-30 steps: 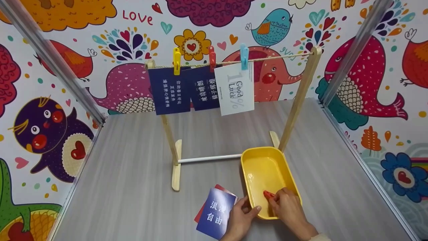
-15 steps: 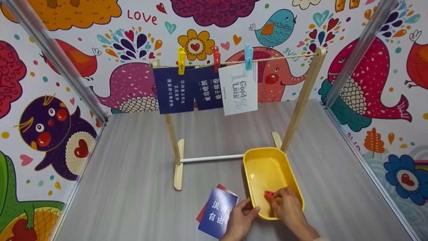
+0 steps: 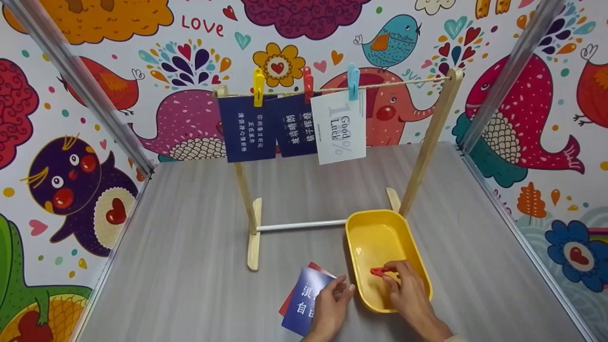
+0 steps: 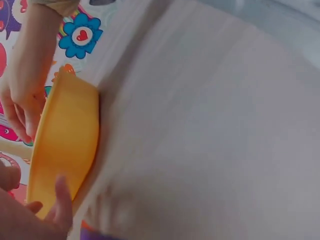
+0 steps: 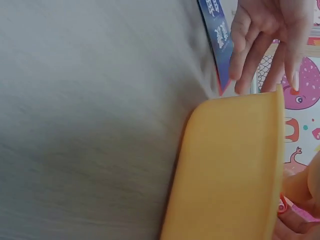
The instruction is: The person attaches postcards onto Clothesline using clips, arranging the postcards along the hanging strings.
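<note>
We find the red clip [image 3: 378, 271] pinched in the right hand [image 3: 409, 287]: the grip is closed between thumb and fingers, and the clip is over the floor of the yellow tray [image 3: 373, 242]. The left hand [image 3: 331, 304] is just beside the tray's left rim; its grip is loosely spread, and we cannot tell whether it touches the rim. Below that hand we record a blue card [image 3: 304, 297] with white characters, partly covered, lying over a red card [image 3: 285, 306] on the grey bench [image 3: 190, 256]. Beyond stands a wooden stand [image 3: 427, 152] with a white rod [image 3: 301, 225] low across it, whose right end the tray hides from the head view. Along its cord [image 3: 408, 82] we note three clips: yellow [image 3: 258, 88], red and light blue [image 3: 353, 83]. They hold, left to right, two navy cards [image 3: 247, 130], overlapping, and a white card [image 3: 339, 128] reading "Good Luck", its lettering turned sideways. Behind, we observe walls printed with cartoon animals
</note>
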Tool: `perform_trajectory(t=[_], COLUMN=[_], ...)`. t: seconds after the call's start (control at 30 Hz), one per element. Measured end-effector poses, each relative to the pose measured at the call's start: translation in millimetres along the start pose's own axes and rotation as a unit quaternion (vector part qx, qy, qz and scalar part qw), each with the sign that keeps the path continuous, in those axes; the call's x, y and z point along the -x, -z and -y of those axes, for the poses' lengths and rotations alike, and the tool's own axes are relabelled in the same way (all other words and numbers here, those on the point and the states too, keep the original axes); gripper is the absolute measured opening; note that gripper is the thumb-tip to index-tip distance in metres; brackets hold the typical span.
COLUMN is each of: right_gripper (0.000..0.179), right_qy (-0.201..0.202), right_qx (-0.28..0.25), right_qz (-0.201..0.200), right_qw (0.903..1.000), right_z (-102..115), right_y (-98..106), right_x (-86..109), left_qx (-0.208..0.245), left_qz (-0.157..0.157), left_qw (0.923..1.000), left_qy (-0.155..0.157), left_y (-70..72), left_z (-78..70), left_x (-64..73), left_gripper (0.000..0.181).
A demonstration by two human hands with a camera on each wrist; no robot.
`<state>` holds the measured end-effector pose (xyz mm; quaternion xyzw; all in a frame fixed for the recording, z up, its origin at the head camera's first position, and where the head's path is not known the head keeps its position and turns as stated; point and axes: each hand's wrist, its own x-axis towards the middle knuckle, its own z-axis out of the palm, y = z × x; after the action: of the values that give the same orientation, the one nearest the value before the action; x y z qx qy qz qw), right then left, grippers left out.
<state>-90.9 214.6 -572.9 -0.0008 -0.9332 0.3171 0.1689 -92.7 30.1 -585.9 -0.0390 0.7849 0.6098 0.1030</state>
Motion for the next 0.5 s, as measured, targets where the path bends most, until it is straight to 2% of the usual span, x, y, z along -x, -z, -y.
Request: perform_trajectory(t=[0.07, 0.13, 0.27, 0.4, 0.5], right_gripper=[0.025, 0.027, 0.027, 0.021, 0.019], right_qy=[-0.002, -0.019, -0.044, -0.046, -0.033], right_qx=[-0.004, -0.007, -0.013, -0.012, -0.02], right_qz=[0.002, 0.015, 0.041, 0.048, 0.038], right_qw=[1.0, 0.9997, 0.9981, 0.9977, 0.9985], right_z=[4.2, 9.9, 23.1, 34.4, 41.1], right_y=[3.9, 8.9, 17.5, 22.5, 25.0], right_x=[-2.4, -5.4, -9.6, -11.0, -11.7], left_qx=[-0.02, -0.049, -0.115, -0.177, -0.207], left_qz=[-0.025, -0.041, -0.092, -0.115, -0.114], left_qw=[0.999, 0.9969, 0.9859, 0.9748, 0.9698], left_qy=[-0.032, -0.046, -0.08, -0.074, -0.06], left_y=[7.8, 17.2, 36.0, 51.8, 63.2], left_z=[2.0, 3.8, 9.0, 12.0, 13.4], left_x=[-0.6, -1.9, -3.7, -6.6, -9.1], left_gripper=[0.039, 0.035, 0.032, 0.037, 0.044])
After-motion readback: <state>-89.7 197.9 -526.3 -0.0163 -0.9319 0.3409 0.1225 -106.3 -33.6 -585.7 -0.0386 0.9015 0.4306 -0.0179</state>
